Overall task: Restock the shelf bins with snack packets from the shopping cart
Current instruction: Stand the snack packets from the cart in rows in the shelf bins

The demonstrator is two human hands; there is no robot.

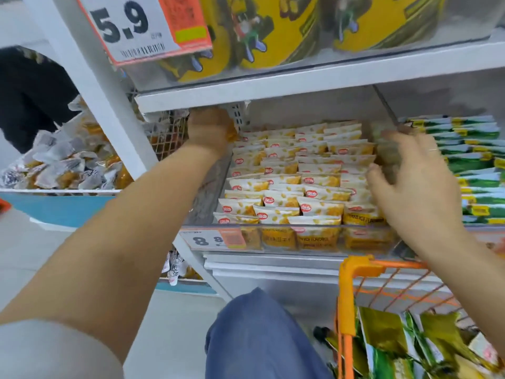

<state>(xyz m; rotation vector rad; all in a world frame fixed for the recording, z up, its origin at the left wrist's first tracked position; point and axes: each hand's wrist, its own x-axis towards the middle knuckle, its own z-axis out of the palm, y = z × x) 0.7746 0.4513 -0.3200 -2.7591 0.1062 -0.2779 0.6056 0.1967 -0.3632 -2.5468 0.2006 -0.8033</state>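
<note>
Clear bin (287,243) holds rows of yellow-white snack packets (289,187).

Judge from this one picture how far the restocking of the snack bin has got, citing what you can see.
Done: the clear bin already holds rows of yellow-and-white packets from front to back. In hand: the left hand reaches to the bin's back left corner, seemingly with an orange packet, while the right hand touches the right-hand rows. Left: the orange cart still holds green and gold packets.

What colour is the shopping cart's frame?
Orange, seen in the head view: the shopping cart frame at lower right.
</note>
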